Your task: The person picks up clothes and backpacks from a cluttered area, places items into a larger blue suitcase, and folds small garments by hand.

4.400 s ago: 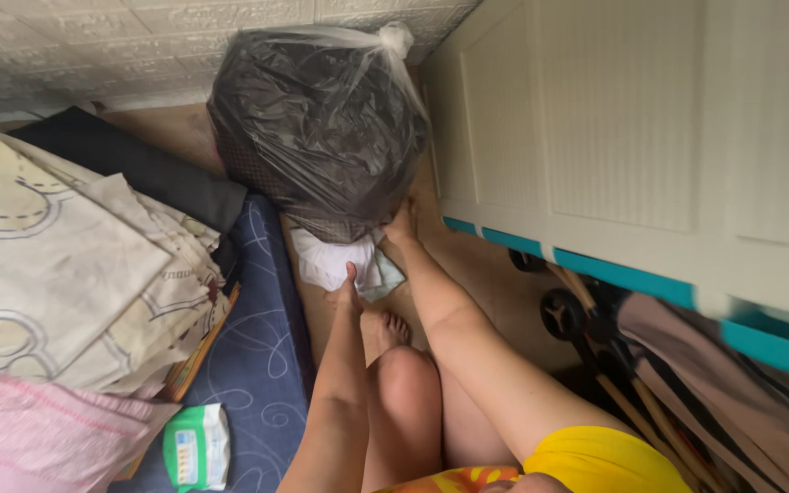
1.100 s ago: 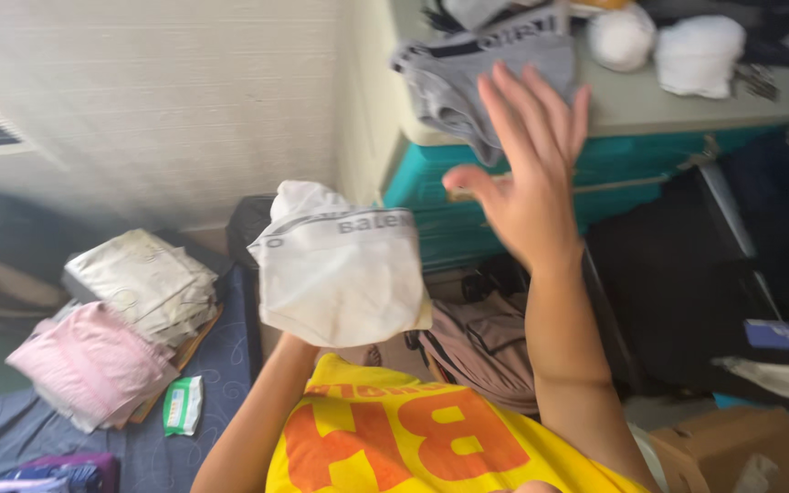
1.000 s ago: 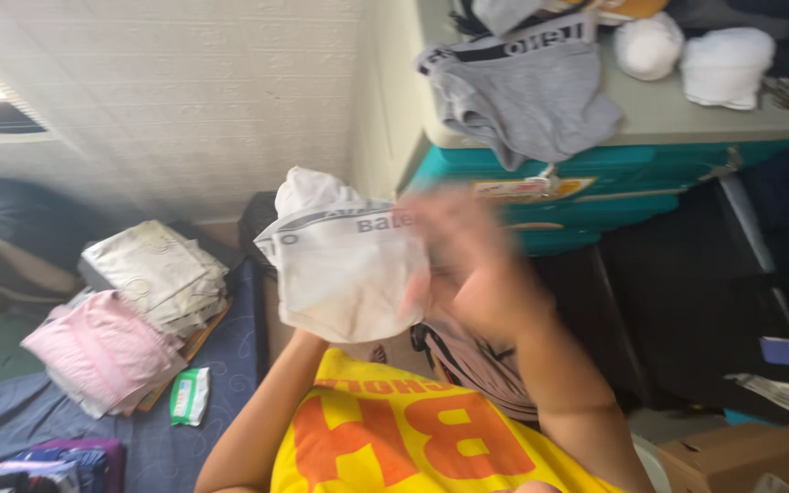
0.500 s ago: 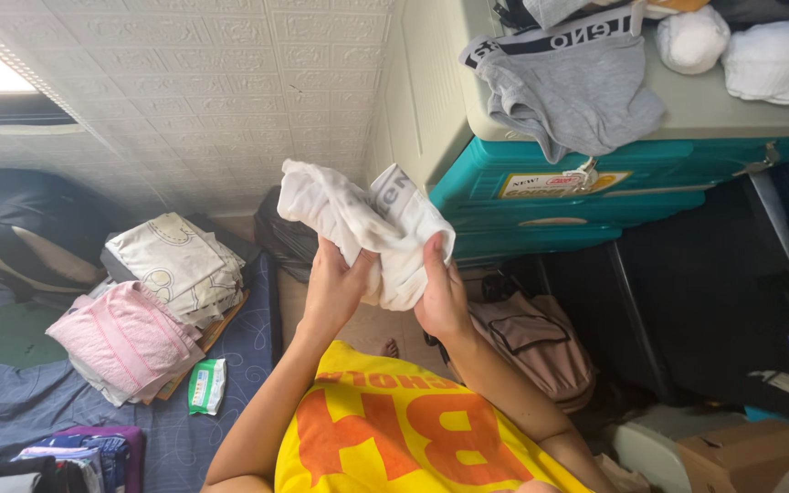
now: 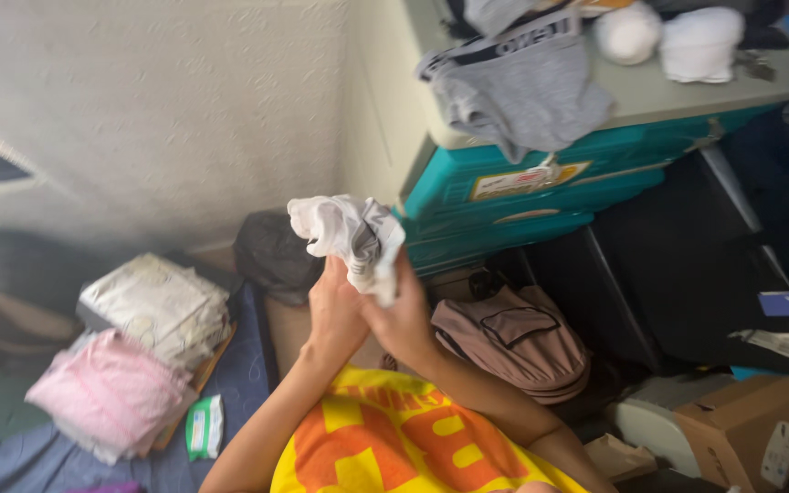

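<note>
A crumpled white cotton garment with a grey banded edge (image 5: 349, 233) is held up in front of the chest, gripped from below by both hands pressed close together; the left hand (image 5: 335, 310) is closed around the lower left of the bundle, and the right hand (image 5: 401, 315) is closed on its lower right, the two hands touching each other; most of the cloth is bunched above the fingers, with one fold hanging down between them. Just behind and to the left of the grip a dark plastic bag (image 5: 271, 256) is seen on the floor against the pale textured wall (image 5: 184, 119); to the right of the grip a teal plastic drawer unit (image 5: 522, 196) is stood, and on its pale top a grey pair of briefs (image 5: 518, 87) is draped over the front edge, with two white rolled cloth bundles (image 5: 668, 36) farther right. Below and right of the hands a brown fabric bag (image 5: 513, 338) is laid on the floor; well to the left and lower, a folded cream cloth (image 5: 152, 306) and a folded pink cloth (image 5: 107, 393) are stacked on a blue patterned mat (image 5: 230, 383), beside a small green packet (image 5: 203, 426); a brown cardboard box (image 5: 755, 424) is seen at the far lower right.
</note>
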